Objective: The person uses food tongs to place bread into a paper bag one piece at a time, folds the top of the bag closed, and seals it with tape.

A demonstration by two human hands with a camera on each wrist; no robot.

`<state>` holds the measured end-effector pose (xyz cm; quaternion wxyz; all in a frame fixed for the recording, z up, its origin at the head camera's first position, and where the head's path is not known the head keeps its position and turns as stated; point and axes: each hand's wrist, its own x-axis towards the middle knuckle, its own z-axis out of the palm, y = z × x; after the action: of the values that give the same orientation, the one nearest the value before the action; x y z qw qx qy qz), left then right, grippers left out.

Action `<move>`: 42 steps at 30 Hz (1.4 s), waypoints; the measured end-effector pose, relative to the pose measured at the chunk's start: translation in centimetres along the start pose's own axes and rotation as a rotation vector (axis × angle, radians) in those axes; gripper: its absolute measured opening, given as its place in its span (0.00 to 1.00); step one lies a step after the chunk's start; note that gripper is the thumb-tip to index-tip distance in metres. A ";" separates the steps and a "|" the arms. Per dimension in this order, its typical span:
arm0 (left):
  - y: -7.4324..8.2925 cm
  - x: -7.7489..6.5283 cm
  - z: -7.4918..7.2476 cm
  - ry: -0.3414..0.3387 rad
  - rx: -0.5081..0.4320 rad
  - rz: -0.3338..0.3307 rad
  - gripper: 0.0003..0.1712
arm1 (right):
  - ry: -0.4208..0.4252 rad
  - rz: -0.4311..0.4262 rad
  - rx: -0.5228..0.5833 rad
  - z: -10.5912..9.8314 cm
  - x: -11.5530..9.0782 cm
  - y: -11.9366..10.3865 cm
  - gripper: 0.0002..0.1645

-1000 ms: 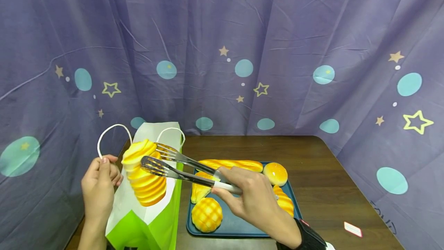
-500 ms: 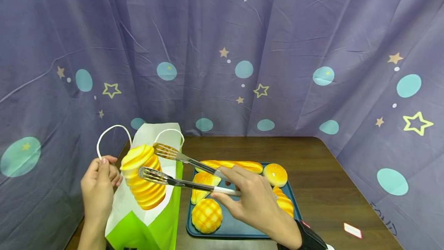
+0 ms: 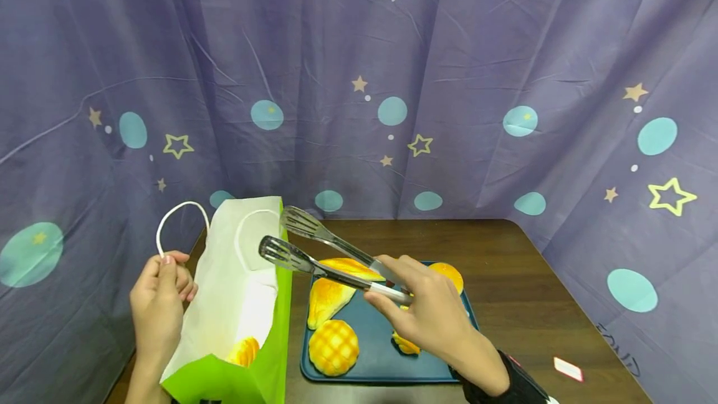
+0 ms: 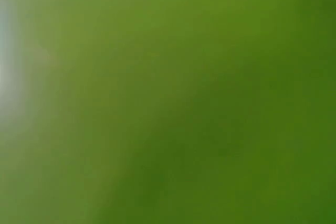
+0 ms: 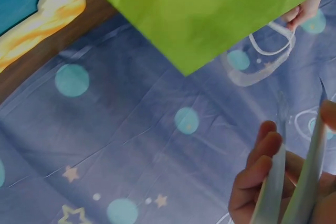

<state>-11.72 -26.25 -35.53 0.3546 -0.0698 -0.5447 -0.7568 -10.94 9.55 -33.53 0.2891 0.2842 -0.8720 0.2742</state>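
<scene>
My left hand [image 3: 162,292] pinches one white cord handle [image 3: 182,206] of a green paper bag [image 3: 283,329] with a white inside. In my right hand [image 3: 432,310] is a pair of metal tongs [image 3: 336,273], held over the tray with its slotted tips apart and nothing between them. Down in the bag's mouth lies a ridged yellow bread roll [image 3: 244,351], partly hidden by the front wall. The right wrist view also shows the tongs [image 5: 270,192] in the fingers, the bag [image 5: 210,14] beyond. Blurred green fills the left wrist view.
On the blue tray [image 3: 364,373] sit a crosshatched bun [image 3: 333,348], a triangular pastry [image 3: 328,301], a long loaf [image 3: 350,267], a round bun [image 3: 449,276] and a bread piece [image 3: 405,343] partly behind my hand. A small card [image 3: 568,369] lies on the brown table [image 3: 516,304].
The ridged bread roll left the tongs and dropped into the bag. My right hand and the tongs moved right, away from the bag's mouth. My left hand stayed on the handle.
</scene>
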 end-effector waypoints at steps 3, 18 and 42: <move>-0.1 0.0 0.0 -0.008 -0.009 0.006 0.14 | -0.044 0.043 -0.049 -0.3 -0.2 1.0 0.28; 0.0 0.0 0.4 -0.002 -0.002 0.002 0.13 | -0.616 0.445 -0.039 -0.8 -3.5 6.9 0.25; -0.5 -0.3 0.3 -0.037 -0.041 0.040 0.12 | -0.757 0.572 0.077 5.1 -3.6 10.6 0.35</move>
<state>-11.87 -25.76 -35.98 0.3578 -0.1021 -0.5339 -0.7593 -17.25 14.75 -42.73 -0.1469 0.1232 -0.9485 0.2521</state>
